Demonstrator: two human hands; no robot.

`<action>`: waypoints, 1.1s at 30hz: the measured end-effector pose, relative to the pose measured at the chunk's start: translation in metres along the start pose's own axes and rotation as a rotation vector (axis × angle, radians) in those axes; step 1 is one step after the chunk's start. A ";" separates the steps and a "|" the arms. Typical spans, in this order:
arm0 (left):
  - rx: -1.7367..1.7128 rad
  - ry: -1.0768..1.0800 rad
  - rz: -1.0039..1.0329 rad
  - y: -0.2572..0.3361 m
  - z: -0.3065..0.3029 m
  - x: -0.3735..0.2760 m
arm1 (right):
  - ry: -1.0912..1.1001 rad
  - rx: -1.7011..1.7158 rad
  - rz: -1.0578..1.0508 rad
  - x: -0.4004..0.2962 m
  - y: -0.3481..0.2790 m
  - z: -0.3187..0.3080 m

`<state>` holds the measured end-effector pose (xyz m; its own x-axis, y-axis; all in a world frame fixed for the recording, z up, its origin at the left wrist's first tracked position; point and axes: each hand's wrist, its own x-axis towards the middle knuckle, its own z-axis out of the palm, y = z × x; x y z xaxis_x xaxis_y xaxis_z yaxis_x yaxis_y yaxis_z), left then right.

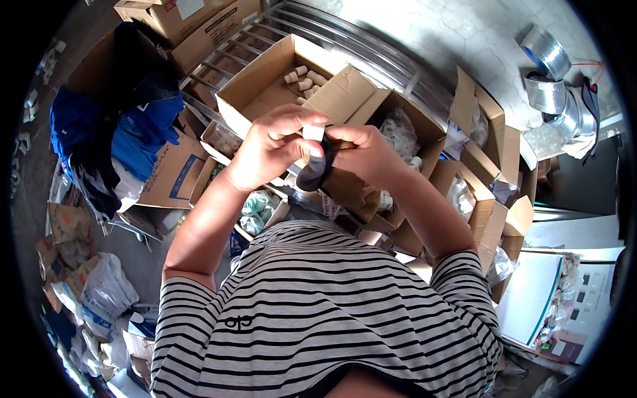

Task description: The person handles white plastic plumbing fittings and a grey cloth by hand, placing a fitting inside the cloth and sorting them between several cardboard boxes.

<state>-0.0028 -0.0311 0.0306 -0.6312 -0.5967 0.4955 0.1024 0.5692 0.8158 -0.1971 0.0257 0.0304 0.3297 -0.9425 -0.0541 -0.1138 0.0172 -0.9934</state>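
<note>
Between the thumb and fingers of my left hand (264, 144) is a small white cylindrical piece (313, 133), which looks like a plastic pipe fitting. My right hand (366, 151) grips a bunched dark grey cloth (313, 175) close against that piece. Brown fabric (351, 191) hangs below my right hand; whether it joins the grey cloth I cannot tell. Beyond both hands stands an open cardboard box (230, 107) with several beige-looking short fittings (306, 84) on its bottom. To its right, another carton holds a clear plastic bag (399, 132) of white parts.
Open cartons (468, 191) crowd the right side. A metal rack (298, 20) runs behind the boxes. Blue and black clothing (139, 129) spills from a carton at left. Plastic bags (107, 293) lie on the floor. Silver tape rolls (547, 52) hang by the wall.
</note>
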 end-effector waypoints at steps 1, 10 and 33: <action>-0.079 -0.004 0.004 0.001 0.001 0.001 | -0.025 0.101 0.008 0.001 0.001 -0.004; -0.734 0.059 -0.200 0.008 0.017 -0.006 | -0.056 0.775 -0.304 -0.012 0.030 -0.015; -0.084 0.208 0.127 0.023 0.046 0.001 | 0.233 0.937 -0.102 -0.012 0.008 0.016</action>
<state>-0.0359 0.0075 0.0361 -0.4382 -0.6320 0.6392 0.2395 0.6033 0.7607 -0.1867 0.0429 0.0218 0.0914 -0.9949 -0.0414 0.7308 0.0953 -0.6759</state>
